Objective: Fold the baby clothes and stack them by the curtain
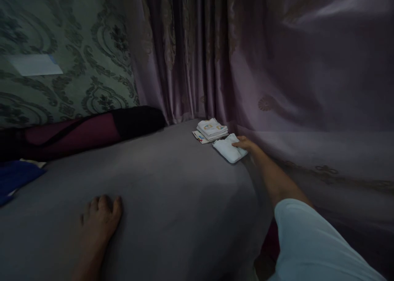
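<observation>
- The small white folded cloth (pixel 229 149) lies on the grey bed sheet (pixel 172 190), just beside a stack of folded white printed cloths (pixel 212 130) near the mauve curtain (pixel 277 88).
- Judged step: setting it down or gripping it; the next move needs a steady hold.
- The right hand (pixel 243 143) rests on its far edge, fingers curled; whether they clamp it I cannot tell.
- The left hand (pixel 103 215) lies flat on the sheet, fingers loosely apart, empty.

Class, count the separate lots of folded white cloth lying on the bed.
2: a small stack by the curtain, and one folded piece under the right hand. The stack's layers can't be counted.

Purple curtains (pixel 277 67) at back, green patterned wall (pixel 61 34), blue cloth (pixel 15 178) at left edge.
</observation>
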Motion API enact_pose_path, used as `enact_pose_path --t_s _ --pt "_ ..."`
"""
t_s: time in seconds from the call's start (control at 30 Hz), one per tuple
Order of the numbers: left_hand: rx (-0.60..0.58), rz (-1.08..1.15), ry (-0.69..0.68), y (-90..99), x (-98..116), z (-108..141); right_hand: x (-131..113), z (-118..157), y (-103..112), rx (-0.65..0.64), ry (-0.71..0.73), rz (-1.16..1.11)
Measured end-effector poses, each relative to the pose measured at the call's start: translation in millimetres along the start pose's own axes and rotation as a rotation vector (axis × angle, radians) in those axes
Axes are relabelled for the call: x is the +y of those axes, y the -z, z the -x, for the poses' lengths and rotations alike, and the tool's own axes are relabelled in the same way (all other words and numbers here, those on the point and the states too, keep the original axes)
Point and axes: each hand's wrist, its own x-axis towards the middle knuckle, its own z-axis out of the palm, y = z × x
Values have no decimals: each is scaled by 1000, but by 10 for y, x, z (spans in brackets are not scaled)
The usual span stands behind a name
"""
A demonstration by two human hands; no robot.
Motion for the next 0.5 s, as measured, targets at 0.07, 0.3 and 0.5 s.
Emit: enact_pose_path --t_s 0.07,0.3,0.5 --pt "-1 -13 -4 -18 -3 -11 -5 -43 39 42 8 86" --pt "-25 -14 37 -43 -14 -43 -7 -32 17 165 26 345" --pt "-27 -7 10 -46 -29 -34 -78 130 -186 353 112 480"
